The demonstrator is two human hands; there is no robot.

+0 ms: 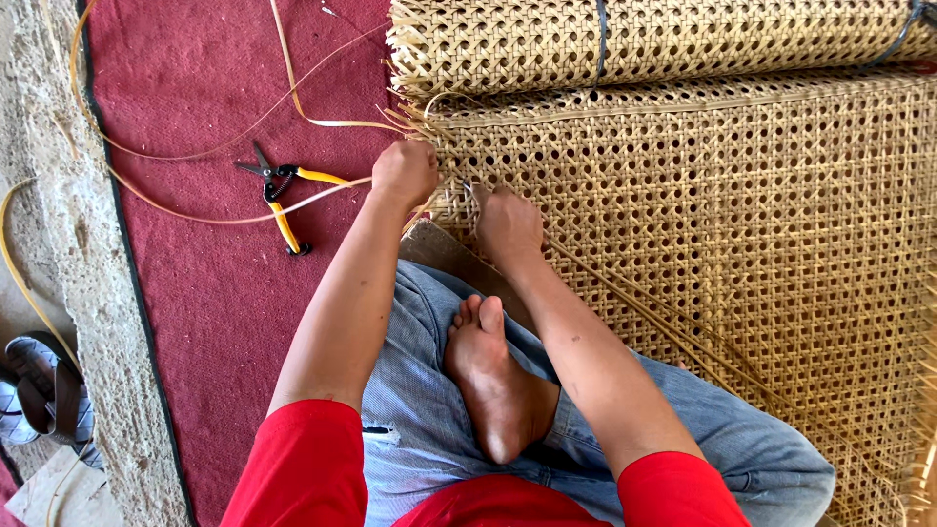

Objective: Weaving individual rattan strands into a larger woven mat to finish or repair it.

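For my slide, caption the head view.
Both hands, left hand and right hand, work the edge of a pale woven cane sheet; yellow-handled snips lie alongside.

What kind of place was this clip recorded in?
Probably a floor-level cane-weaving workshop: both hands, left and right, work the edge of a flat open-weave rattan sheet, with a rolled-up rattan webbing behind and yellow-handled snips on a dark red mat.

Woven cane sheet [742,224]: pale straw yellow, open lattice of small holes.
Cane roll [664,39], far: same lattice, dark bands.
Loose strips [195,217]: straw yellow.
Mat [215,273], left: deep red, dark edging.
Snips [283,200]: yellow handles, black blades.
Jeans [429,410]: faded blue.
Sleeves [293,468]: bright red.
Sandal [44,395], near left: grey, brown strap.
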